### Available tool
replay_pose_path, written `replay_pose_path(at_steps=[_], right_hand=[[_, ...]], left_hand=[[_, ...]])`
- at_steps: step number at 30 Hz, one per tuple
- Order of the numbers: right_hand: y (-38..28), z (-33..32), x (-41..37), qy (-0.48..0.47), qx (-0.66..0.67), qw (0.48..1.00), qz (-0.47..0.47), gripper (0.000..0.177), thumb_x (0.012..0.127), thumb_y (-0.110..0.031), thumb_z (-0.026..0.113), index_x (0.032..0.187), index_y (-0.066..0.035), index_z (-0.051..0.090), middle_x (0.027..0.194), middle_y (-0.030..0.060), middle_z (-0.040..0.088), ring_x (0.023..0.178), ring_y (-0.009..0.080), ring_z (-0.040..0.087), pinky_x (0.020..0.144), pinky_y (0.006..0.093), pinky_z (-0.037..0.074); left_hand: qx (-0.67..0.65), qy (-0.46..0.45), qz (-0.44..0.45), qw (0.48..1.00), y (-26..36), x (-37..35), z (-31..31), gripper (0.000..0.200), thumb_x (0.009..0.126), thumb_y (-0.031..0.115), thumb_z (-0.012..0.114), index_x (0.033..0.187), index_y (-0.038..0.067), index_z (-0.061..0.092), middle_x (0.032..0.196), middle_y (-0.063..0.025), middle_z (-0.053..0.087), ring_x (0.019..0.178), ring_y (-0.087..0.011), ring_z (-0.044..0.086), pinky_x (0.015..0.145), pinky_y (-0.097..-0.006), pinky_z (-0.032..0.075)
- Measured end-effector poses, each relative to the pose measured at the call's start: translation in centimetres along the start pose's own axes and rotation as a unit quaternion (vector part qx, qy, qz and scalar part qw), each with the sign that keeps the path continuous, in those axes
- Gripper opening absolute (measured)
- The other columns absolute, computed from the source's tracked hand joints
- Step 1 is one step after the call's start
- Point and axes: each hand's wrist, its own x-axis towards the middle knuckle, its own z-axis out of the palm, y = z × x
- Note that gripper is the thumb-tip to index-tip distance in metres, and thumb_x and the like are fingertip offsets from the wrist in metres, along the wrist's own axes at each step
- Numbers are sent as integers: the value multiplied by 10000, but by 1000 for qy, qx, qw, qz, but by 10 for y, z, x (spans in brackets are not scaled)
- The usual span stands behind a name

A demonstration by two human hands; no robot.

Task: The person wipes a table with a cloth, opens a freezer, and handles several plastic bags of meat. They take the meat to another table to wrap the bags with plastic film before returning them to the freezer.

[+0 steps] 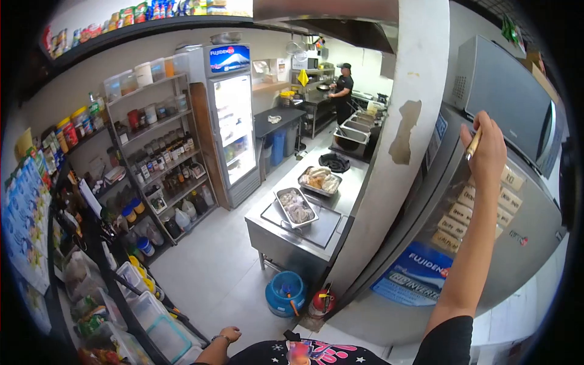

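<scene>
My right hand [490,143] is raised at the upper right, in front of the grey microwave [502,91] and the top of the silver refrigerator [517,243]. Its fingers are closed around a slim tan pen [474,145] whose tip points down. Below that hand, several handwritten tape labels [453,226] are stuck to the refrigerator door, partly covered by my forearm. Low at the bottom, my left hand [230,334] hangs beside my body with loose fingers and nothing visible in it. A band circles that wrist.
A steel counter [292,240] bears two metal trays of food, one of them a front tray [296,207]. A blue gas cylinder [285,293] and a red extinguisher [322,302] stand below. Stocked shelves [159,155] and a lit display fridge [234,128] line the left. A person [344,91] stands farther back.
</scene>
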Motion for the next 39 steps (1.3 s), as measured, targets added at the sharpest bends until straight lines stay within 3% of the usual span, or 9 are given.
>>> replay_pose_path(at_steps=[10, 19, 22, 30, 31, 36, 37, 38, 39], right_hand=[[-7, -3, 6, -60, -16, 996, 67, 241, 733, -217, 622, 819, -51, 471, 742, 133, 546, 767, 339, 537, 655, 427, 417], [-9, -5, 4, -48, -12, 998, 40, 247, 739, -215, 617, 807, -44, 452, 723, 130, 519, 742, 337, 523, 653, 420, 418], [-7, -3, 4, -34, -5, 999, 34, 249, 743, -205, 624, 803, -47, 442, 718, 130, 507, 731, 336, 513, 645, 418, 412], [-7, 0, -5, 29, 31, 999, 8, 261, 757, -176, 662, 800, -47, 439, 704, 128, 478, 667, 319, 470, 619, 373, 402], [-3, 3, -7, 34, 21, 999, 4, 249, 794, -155, 662, 798, -28, 447, 700, 86, 453, 619, 202, 440, 589, 299, 387], [15, 20, -29, 61, 73, 995, 11, 156, 827, -135, 633, 852, -17, 535, 748, 49, 523, 670, 150, 476, 630, 294, 411], [21, 21, -32, 58, 69, 996, 4, 154, 832, -140, 621, 859, -15, 535, 758, 54, 525, 681, 154, 478, 639, 297, 412], [27, 24, -33, 53, 60, 997, -7, 153, 836, -145, 609, 866, -13, 536, 768, 59, 527, 693, 159, 481, 648, 300, 413], [32, 27, -34, 49, 49, 997, -18, 154, 841, -149, 597, 872, -12, 537, 779, 63, 529, 705, 164, 483, 657, 303, 413]], left_hand=[[6, -120, 35, 992, -25, -17, 20, 450, 732, 435, 599, 1086, 160, 635, 1064, -124, 635, 1028, -279, 581, 899, -354, 444], [106, -48, 30, 993, -85, 1, 44, 458, 737, 454, 574, 1093, 173, 633, 1085, -103, 629, 1043, -285, 570, 916, -358, 434], [15, -85, 9, 996, -96, 2, 25, 452, 747, 444, 565, 1103, 174, 627, 1108, -102, 619, 1066, -289, 555, 932, -357, 422], [21, -59, -11, 998, -54, -16, 14, 463, 764, 452, 551, 1125, 169, 611, 1116, -106, 614, 1070, -298, 550, 936, -366, 419], [21, -60, -10, 998, -49, -18, 19, 465, 762, 454, 551, 1124, 167, 611, 1113, -109, 614, 1066, -301, 551, 935, -368, 419], [-37, -38, 6, 999, -16, -36, 23, 471, 795, 422, 496, 1159, 133, 574, 1045, -137, 634, 984, -285, 594, 883, -375, 452], [259, -7, 301, 918, -66, 14, 64, 473, 804, 421, 496, 1164, 121, 566, 1041, -149, 631, 959, -289, 603, 869, -390, 458], [-63, 3, 11, 998, -28, -25, 48, 452, 804, 409, 506, 1142, 117, 580, 1048, -160, 625, 965, -306, 598, 875, -398, 453], [-41, 33, 43, 998, -18, -34, 43, 437, 792, 399, 522, 1118, 118, 598, 1052, -165, 623, 973, -319, 592, 878, -402, 451]])
